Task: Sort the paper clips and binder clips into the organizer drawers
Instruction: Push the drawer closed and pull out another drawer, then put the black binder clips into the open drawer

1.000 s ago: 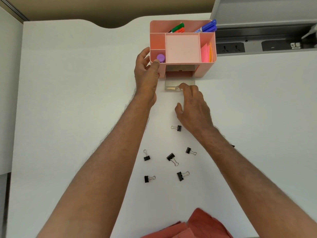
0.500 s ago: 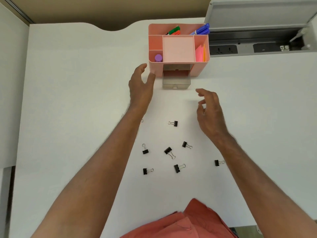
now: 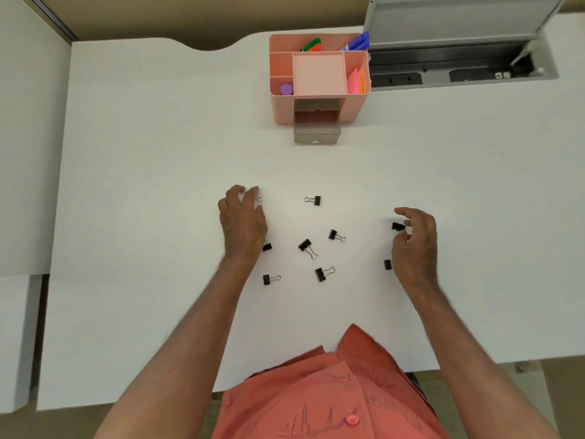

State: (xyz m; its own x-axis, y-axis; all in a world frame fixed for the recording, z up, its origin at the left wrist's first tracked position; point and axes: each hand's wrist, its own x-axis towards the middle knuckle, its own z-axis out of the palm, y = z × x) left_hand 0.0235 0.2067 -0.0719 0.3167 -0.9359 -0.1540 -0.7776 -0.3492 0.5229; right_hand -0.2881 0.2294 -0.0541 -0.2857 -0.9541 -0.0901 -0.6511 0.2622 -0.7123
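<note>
The pink organizer [image 3: 318,104] stands at the back of the white desk, its grey bottom drawer [image 3: 316,134] pulled out. Several black binder clips lie in front of me, among them ones at the middle [image 3: 305,245] and further back [image 3: 316,200]. My left hand [image 3: 242,223] is lowered with fingers apart, its fingertips beside a small silver paper clip [image 3: 260,199]; it half covers a binder clip [image 3: 267,247]. My right hand [image 3: 416,245] curls around a binder clip [image 3: 398,227] that sits between forefinger and thumb, with gaps still showing. Another clip [image 3: 387,264] peeks out under that wrist.
The organizer's top compartments hold markers [image 3: 311,45], a purple cap [image 3: 286,89] and sticky notes [image 3: 357,80]. An open cable tray with sockets [image 3: 443,74] is sunk into the desk at the back right. My red shirt [image 3: 326,391] meets the desk's near edge.
Both hands have drawn back from the organizer and drawer towards me and come down among the clips. The drawer stays pulled out. The camera has tilted down.
</note>
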